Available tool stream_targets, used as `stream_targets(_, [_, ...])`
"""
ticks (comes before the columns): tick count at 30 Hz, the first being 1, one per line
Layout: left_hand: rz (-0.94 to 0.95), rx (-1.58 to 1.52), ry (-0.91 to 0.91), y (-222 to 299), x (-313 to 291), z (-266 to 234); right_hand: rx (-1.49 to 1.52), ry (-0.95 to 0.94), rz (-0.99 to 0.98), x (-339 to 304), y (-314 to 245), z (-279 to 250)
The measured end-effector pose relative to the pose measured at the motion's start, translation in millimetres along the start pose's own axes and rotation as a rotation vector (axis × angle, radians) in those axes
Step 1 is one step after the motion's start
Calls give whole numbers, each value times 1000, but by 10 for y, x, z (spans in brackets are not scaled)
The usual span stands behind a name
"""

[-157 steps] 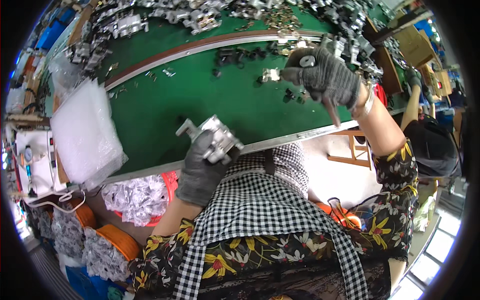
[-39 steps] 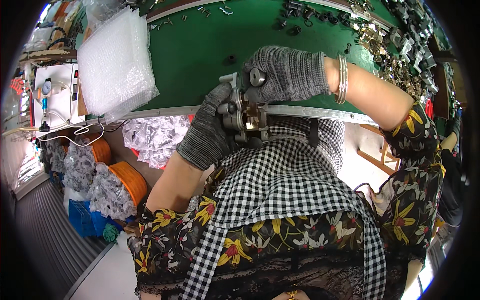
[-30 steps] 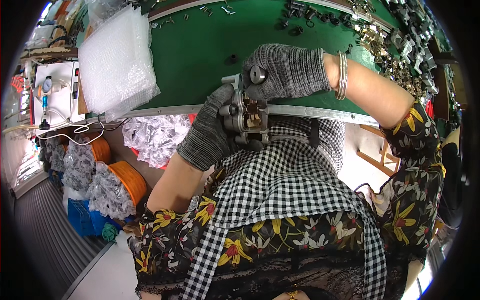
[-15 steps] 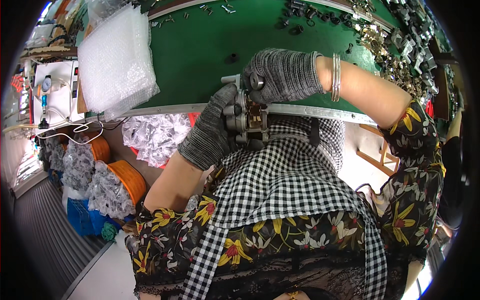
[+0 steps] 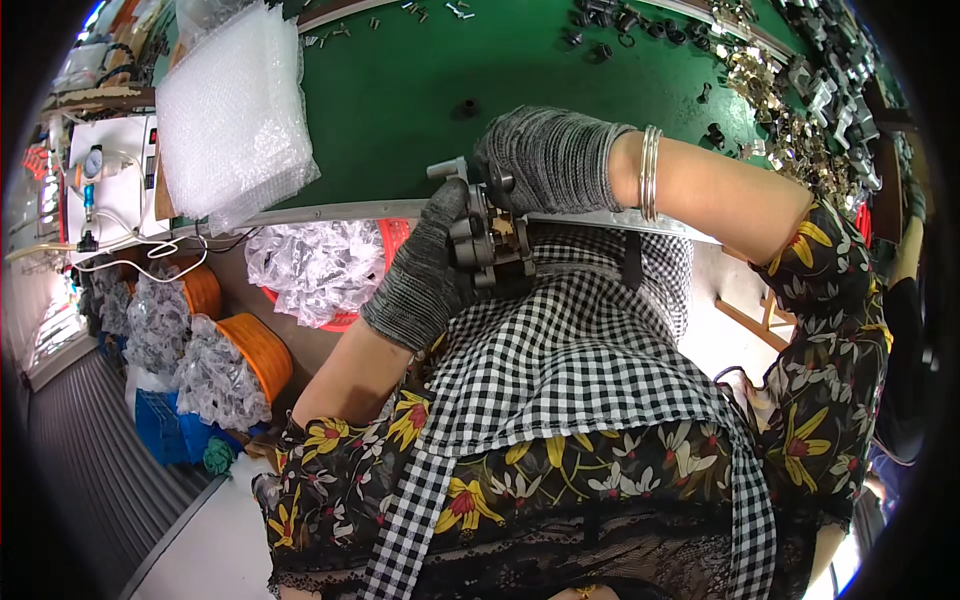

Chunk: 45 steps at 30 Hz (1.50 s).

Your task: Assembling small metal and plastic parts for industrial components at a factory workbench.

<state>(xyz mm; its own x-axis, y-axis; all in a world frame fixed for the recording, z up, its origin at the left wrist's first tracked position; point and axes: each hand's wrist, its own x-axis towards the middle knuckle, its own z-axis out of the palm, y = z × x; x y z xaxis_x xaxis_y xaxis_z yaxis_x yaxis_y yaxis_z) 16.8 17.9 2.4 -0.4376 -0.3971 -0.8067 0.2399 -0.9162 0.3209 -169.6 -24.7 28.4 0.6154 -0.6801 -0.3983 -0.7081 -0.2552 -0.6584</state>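
Observation:
In a grey knit glove, my left hand (image 5: 420, 275) is closed round a metal mechanical assembly (image 5: 487, 248) with silvery rounded housings and a brassy inner part. It is held at the front edge of the green table, against my checked apron. A light grey metal peg (image 5: 447, 168) sticks out at its upper left. My right hand (image 5: 555, 158), gloved alike, is curled over the assembly's top. A small round dark metal piece (image 5: 502, 181) shows at its fingers; the fingertips themselves are hidden. One small black part (image 5: 469, 107) lies on the table just beyond.
Stacked bubble-wrap bags (image 5: 235, 120) lie at the table's left. Brassy clips (image 5: 750, 75) and black fittings (image 5: 675, 33) are heaped at the far right. Below the table stand a red basket (image 5: 395, 238) and orange baskets (image 5: 258, 350) of wrapped parts. Another person's arm (image 5: 908, 250) shows far right.
My right hand has shifted slightly left and toward me, and the round dark piece has moved with it. The assembly has tilted a little, its peg swinging left.

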Motion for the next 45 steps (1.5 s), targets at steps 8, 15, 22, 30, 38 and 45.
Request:
stream_targets(8, [187,24,-12,-69,-171,150,-8,0,-36,89,52,52])
stream_targets(15, [183,32,104,-129,-173,118,814,-11,125,48,-25,106])
stream_targets(22, [46,-61,134,-181,40,-91,152,-47,-80,210,121,245])
stream_targets(30, [49,-66,213,-234,244,-95,4,-4,-45,212,141,168])
stream_targets(38, [167,-314,51,-309,71,173,-37,428,-142,-104,72,-176])
stream_targets(45, [172,-351,-275,-424,166,-101,424,703,-444,-643,-360,-444])
